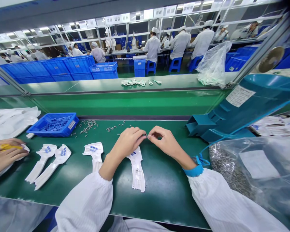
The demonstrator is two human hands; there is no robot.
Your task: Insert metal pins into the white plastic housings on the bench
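Observation:
My left hand (pixel 128 141) and my right hand (pixel 166 142) meet above the green bench. The fingers of both are pinched together at a tiny metal part (pixel 146 135), mostly covered by the fingertips. Just below my left hand lies a white plastic handle-shaped shell (pixel 138 175) with small blue pieces at its wide end. A similar white shell (pixel 93 151) rests left of it, partly behind my left forearm. Beyond my left hand, small metal parts (pixel 87 126) are scattered in loose groups on the bench. A blue wristband with a cord circles my right wrist.
Two more white shells (pixel 53 163) lie at left, beside a co-worker's hands (pixel 7 154). A blue tray (pixel 71 129) holds small blue pieces. At right stand a teal chute-shaped holder (pixel 246 103) and a clear bag (pixel 258 161) of metal parts. A raised shelf (pixel 99 86) runs behind.

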